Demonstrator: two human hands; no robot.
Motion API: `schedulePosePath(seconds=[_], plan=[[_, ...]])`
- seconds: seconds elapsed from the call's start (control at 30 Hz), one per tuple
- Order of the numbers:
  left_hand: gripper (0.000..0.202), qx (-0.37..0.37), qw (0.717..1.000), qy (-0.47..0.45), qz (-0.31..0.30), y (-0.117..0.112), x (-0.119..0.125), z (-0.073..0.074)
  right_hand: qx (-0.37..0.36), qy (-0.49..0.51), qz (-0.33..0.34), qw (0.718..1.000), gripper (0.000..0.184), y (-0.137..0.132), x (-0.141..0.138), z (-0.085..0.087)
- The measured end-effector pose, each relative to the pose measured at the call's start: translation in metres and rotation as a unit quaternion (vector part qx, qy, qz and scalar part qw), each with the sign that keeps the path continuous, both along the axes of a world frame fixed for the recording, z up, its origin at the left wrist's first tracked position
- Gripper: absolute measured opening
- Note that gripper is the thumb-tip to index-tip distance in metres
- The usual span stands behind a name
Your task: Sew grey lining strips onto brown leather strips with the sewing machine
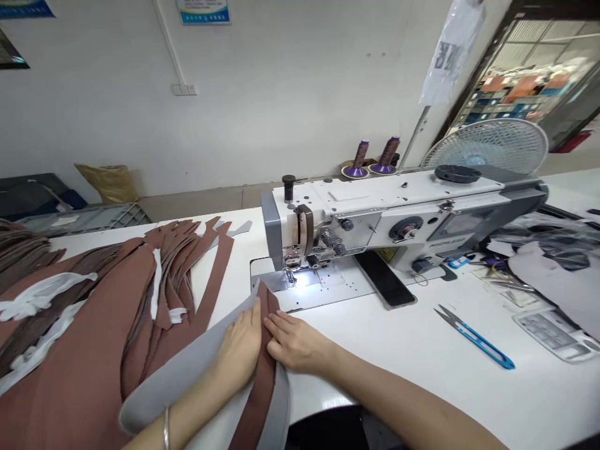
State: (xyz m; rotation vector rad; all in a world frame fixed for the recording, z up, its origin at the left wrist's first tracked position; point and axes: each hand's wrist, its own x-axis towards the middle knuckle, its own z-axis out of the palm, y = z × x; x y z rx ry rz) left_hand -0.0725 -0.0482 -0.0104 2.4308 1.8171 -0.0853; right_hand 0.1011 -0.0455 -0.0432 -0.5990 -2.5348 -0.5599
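My left hand (240, 350) lies flat, fingers stretched, on a brown leather strip (267, 306) backed with grey lining (187, 369). My right hand (295, 340) presses beside it on the same strip, fingers together and pointing left. The strip's tip reaches toward the needle and presser foot (290, 275) of the white sewing machine (398, 215), lit by a small lamp.
A pile of brown leather pieces (94, 312) covers the table's left. Blue thread snips (473, 337) lie at the right, a black phone (384, 278) beside the machine, a grey keypad (553, 331) and dark fabric further right. Thread cones (370, 156) and a fan (487, 147) stand behind.
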Motion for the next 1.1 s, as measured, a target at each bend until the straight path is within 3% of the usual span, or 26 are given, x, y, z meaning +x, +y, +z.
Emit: schedulePosePath(seconds=[0.17, 0.3, 0.5, 0.6, 0.67, 0.8, 0.93, 1.03, 1.1], plan=[[0.058, -0.007, 0.997, -0.021, 0.079, 0.019, -0.003, -0.008, -0.014, -0.01, 0.004, 1.0, 0.018, 0.002, 0.001, 0.003], [0.052, -0.022, 0.998, 0.004, 0.067, 0.031, -0.006, -0.005, -0.014, -0.021, -0.005, 1.0, 0.019, 0.002, 0.001, 0.007], [0.056, 0.014, 0.993, 0.003, 0.115, 0.071, -0.029, 0.011, -0.013, -0.029, -0.007, 0.999, 0.018, 0.002, 0.002, 0.011], [0.06, 0.058, 0.992, -0.026, 0.107, 0.062, -0.035, 0.025, -0.013, -0.023, -0.007, 1.0, 0.019, 0.003, 0.002, 0.014], [0.065, 0.065, 0.996, -0.022, 0.057, 0.042, -0.028, 0.03, -0.018, -0.021, -0.002, 1.0, 0.02, 0.004, 0.003, 0.014], [0.069, -0.068, 0.995, 0.056, -0.037, 0.009, 0.002, 0.023, -0.001, -0.007, 0.018, 1.0, 0.02, 0.006, 0.005, 0.009], [0.057, -0.089, 0.994, 0.049, -0.028, 0.01, 0.019, 0.015, 0.029, -0.023, 0.026, 0.999, 0.018, 0.006, 0.008, 0.004], [0.042, -0.056, 0.998, -0.003, -0.039, 0.018, 0.024, 0.009, -0.005, -0.049, 0.017, 0.999, 0.019, 0.011, 0.014, 0.006], [0.047, -0.036, 0.998, -0.045, -0.041, 0.021, 0.029, 0.004, -0.036, -0.055, 0.017, 0.998, 0.021, 0.019, 0.021, 0.007]])
